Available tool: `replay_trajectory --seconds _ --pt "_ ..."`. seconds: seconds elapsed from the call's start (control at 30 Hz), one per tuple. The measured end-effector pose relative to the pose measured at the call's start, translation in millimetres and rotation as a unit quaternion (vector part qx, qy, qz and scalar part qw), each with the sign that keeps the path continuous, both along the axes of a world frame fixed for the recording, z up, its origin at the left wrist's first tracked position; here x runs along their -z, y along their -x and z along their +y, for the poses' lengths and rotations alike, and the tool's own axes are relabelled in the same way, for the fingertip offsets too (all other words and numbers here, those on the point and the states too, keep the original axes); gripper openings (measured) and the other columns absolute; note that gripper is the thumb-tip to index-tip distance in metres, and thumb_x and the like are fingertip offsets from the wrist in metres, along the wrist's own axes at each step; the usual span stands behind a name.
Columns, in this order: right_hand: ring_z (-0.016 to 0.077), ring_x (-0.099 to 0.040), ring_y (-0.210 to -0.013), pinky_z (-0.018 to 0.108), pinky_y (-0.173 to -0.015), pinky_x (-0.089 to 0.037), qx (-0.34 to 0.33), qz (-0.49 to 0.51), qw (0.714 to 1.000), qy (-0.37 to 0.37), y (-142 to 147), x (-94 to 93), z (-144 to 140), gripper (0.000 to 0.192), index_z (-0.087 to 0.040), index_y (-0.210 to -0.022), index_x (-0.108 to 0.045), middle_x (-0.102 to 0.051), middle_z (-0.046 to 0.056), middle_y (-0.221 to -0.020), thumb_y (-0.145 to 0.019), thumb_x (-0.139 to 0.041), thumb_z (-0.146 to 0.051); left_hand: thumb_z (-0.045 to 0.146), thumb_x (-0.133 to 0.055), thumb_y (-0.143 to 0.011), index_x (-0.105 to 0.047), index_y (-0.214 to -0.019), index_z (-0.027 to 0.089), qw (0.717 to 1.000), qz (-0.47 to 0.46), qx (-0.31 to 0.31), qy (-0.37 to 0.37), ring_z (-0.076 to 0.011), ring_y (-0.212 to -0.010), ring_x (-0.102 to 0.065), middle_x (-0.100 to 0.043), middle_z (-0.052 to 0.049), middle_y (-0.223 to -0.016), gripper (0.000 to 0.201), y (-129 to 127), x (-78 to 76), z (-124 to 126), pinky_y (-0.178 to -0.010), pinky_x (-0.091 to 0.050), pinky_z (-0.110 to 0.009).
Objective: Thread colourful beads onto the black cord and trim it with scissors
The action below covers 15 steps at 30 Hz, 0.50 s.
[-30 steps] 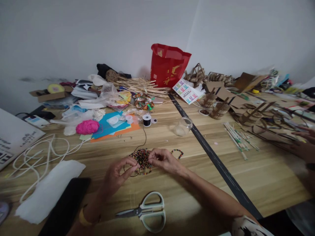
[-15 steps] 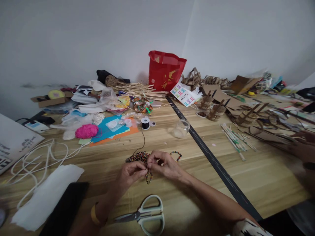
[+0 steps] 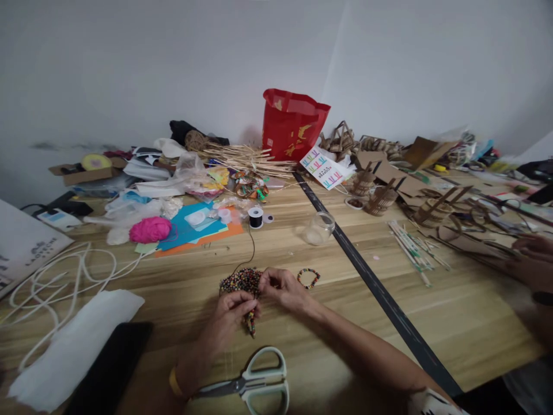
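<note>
My left hand (image 3: 228, 320) pinches a short strand of coloured beads (image 3: 250, 324) that hangs below its fingertips. Just beyond it, my right hand (image 3: 283, 288) has its fingertips at the edge of a pile of small multicoloured beads (image 3: 239, 281) on the wooden table (image 3: 453, 311). A thin black thread runs from the pile up to a black thread spool (image 3: 256, 217). A finished bead bracelet (image 3: 308, 278) lies just right of my right hand. White-handled scissors (image 3: 254, 383) lie near the table's front edge, below both hands.
A glass jar (image 3: 318, 227) stands behind the bracelet. A black strip (image 3: 380, 294) crosses the table diagonally. Pink yarn (image 3: 150, 229), coloured paper, white cord (image 3: 56, 279), a red bag (image 3: 292, 124) and cardboard models clutter the back. Another person's hand (image 3: 533, 253) is at the right edge.
My left hand has moved right and closer to me, drawing the beaded strand out of the pile so it dangles. My right hand stays by the pile.
</note>
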State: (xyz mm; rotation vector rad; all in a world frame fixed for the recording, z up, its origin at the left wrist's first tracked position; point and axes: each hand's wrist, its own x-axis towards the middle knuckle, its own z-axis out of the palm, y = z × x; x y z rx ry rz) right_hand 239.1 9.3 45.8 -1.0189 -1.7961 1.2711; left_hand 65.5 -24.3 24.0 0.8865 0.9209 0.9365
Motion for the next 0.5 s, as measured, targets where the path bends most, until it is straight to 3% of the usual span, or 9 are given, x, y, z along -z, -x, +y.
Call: replay_trajectory --seconds 0.17,0.3,0.37,0.5 --pt "0.0109 -0.05 -0.065 0.021 -0.059 -0.038 0.07 -0.073 0.985 -0.139 -0.2 0.5 -4.7 0.007 -0.017 -0.088 -0.056 -0.058 0.001 -0.078 -0.082 -0.053 -0.016 0.031 -0.08 -0.058 -0.065 -0.067 0.012 0.998 -0.032 -0.035 0.041 -0.0135 -0.057 -0.06 -0.067 -0.003 -0.061 0.026 3.1 9.5 0.4 -0.052 -0.044 -0.021" --pt "0.0144 -0.056 -0.08 0.025 -0.071 -0.044 0.0 -0.072 0.975 -0.212 2.1 -4.3 -13.3 0.019 -0.017 -0.101 -0.055 -0.06 0.006 -0.093 -0.084 -0.049 -0.012 0.031 -0.077 -0.063 -0.065 -0.068 0.012 0.999 -0.022 -0.035 0.023 -0.013 -0.057 -0.059 -0.065 -0.002 -0.06 0.023 5.0 15.8 0.6 -0.051 -0.042 -0.022" --pt "0.0148 -0.058 -0.082 0.025 -0.072 -0.045 -0.035 -0.083 0.975 -0.204 3.9 -2.5 -15.4 0.023 -0.017 -0.106 -0.053 -0.061 0.007 -0.096 -0.085 -0.047 -0.011 0.032 -0.076 -0.065 -0.066 -0.069 0.012 0.999 -0.011 -0.032 0.016 -0.013 -0.056 -0.058 -0.065 -0.002 -0.059 0.023 5.2 16.3 0.7 -0.052 -0.041 -0.023" --pt "0.012 -0.06 -0.069 0.02 -0.061 -0.044 -0.072 -0.102 0.983 -0.136 6.5 6.9 -14.6 0.017 -0.017 -0.101 -0.054 -0.063 0.002 -0.082 -0.085 -0.049 -0.011 0.035 -0.075 -0.066 -0.067 -0.068 0.012 0.999 0.021 -0.022 -0.014 -0.0144 -0.06 -0.059 -0.065 -0.003 -0.061 0.025 6.6 12.8 -0.2 -0.057 -0.043 -0.024"
